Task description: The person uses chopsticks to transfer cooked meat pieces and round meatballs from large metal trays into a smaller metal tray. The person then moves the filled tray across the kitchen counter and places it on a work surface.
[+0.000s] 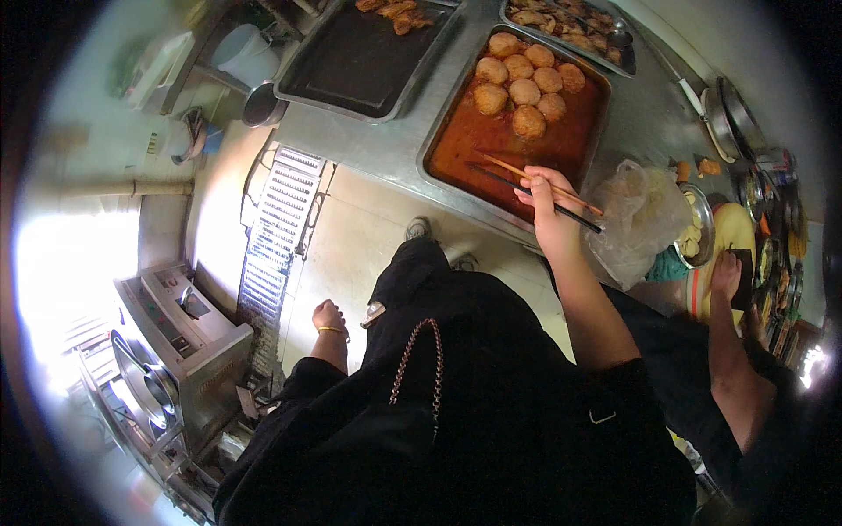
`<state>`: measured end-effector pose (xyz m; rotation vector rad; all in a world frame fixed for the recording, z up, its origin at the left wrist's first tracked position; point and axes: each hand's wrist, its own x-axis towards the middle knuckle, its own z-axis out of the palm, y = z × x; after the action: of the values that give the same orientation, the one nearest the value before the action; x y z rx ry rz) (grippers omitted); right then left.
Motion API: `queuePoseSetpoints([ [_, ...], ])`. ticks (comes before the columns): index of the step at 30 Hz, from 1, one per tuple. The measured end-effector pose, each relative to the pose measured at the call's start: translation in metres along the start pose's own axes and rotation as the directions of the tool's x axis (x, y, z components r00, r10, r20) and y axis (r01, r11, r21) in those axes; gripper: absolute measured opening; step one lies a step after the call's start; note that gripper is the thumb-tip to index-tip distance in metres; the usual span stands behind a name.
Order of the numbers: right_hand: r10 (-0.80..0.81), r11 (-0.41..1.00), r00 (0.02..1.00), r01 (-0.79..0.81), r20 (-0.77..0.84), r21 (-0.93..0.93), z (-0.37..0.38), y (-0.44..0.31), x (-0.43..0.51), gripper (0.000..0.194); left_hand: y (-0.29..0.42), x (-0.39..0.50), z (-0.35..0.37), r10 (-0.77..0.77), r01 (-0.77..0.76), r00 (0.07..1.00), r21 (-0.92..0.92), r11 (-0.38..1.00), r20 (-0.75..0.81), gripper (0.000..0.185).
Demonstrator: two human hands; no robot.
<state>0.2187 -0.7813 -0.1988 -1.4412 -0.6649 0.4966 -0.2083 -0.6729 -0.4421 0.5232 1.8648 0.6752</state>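
My right hand point(551, 204) holds a pair of chopsticks point(571, 194), one brown and one black, over the near part of a metal tray point(454, 108) of reddish-brown sauce point(468, 141). Several round meatballs point(524, 91) sit together in the tray's far half, away from the chopstick tips. A clear plastic bag point(635, 214) lies just right of my right hand, its contents hard to make out. My left hand point(329, 315) hangs low beside my body, fingers curled, with nothing seen in it.
A dark tray point(355, 66) with browned food pieces stands left; another food tray point(628, 62) holds a ladle. At the right, a co-worker's hand point(726, 275) rests on a dark cleaver blade over a cutting board point(733, 227), near a metal bowl point(708, 220) of pale slices. Metal equipment point(210, 368) stands lower left.
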Motion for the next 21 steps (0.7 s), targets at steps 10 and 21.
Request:
queuePoseSetpoints([
  [10,0.137,0.975,0.990,-0.129,-0.034,0.181,0.021,0.024,0.021,0.028,0.029,-0.025,0.031,0.058,-0.058,0.996,-0.011,0.998,0.063,0.015],
  [21,0.036,0.982,0.983,-0.001,-0.181,0.188,0.022,0.020,0.016,0.023,0.049,-0.027,0.050,0.098,-0.104,0.990,0.053,0.993,0.104,0.014],
])
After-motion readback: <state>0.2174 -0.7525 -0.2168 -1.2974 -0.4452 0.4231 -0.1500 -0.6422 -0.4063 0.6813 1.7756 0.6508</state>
